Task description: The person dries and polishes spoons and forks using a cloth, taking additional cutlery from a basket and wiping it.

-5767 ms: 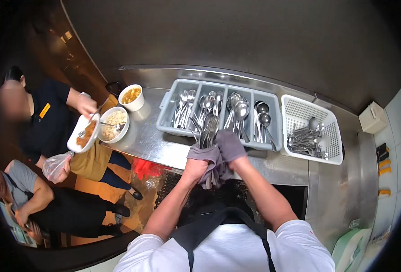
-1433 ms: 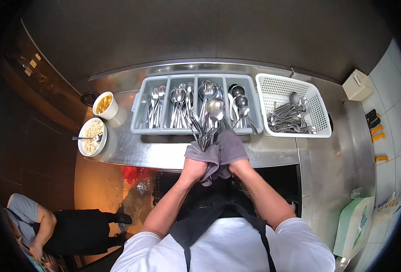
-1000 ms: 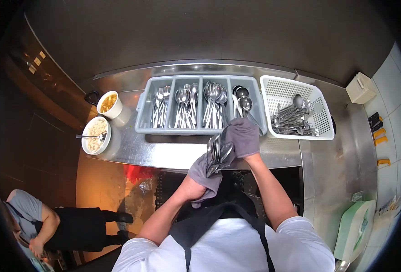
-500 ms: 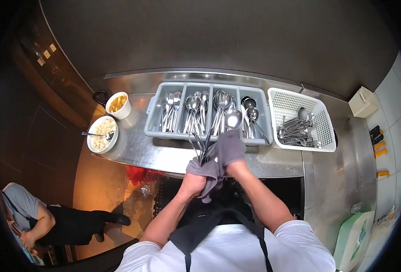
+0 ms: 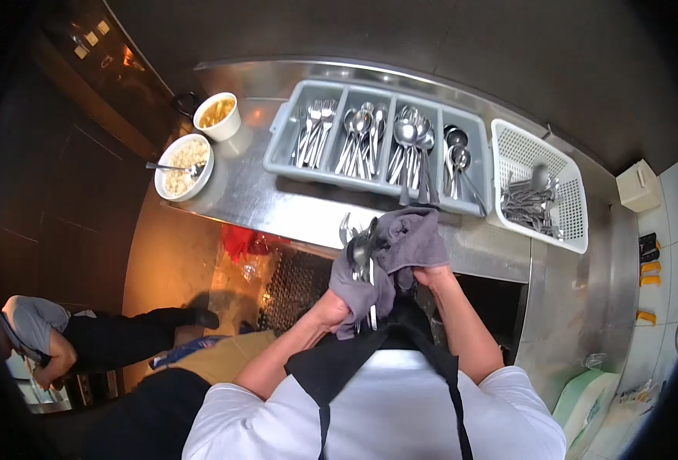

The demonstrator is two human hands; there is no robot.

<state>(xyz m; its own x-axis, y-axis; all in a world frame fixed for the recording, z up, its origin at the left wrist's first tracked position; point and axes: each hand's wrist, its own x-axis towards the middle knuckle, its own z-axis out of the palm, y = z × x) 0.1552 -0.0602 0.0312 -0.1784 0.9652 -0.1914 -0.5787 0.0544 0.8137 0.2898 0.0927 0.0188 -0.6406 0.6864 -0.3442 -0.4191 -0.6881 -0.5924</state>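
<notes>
1. Steel desk (image 5: 239, 165), head view: divided tray (image 5: 316, 175) on it; cutlery (image 5: 363, 249) held in front, on the wearer's side.
2. Left hand (image 5: 330, 310) nearer, fingers wrapped around cutlery through cloth (image 5: 419, 238). Long axis points roughly away from body, tines toward tray.
3. Right hand (image 5: 432, 276) just right of cutlery; fingers under cloth, grip cannot be told.
4. Since half a second ago: spoon raised by tray's front gone from there; cloth spread wider.

Decent lane along the steel counter (image 5: 255, 192) in front of the gray tray (image 5: 316, 174), plus some room between its left end and the rice bowl (image 5: 203, 181) and soup cup (image 5: 228, 132). Right side's tight tho: white basket (image 5: 534, 153) sits just beside the tray, handles (image 5: 422, 188) poke over the front rim, and dividers (image 5: 337, 130) split it into 4.
</notes>
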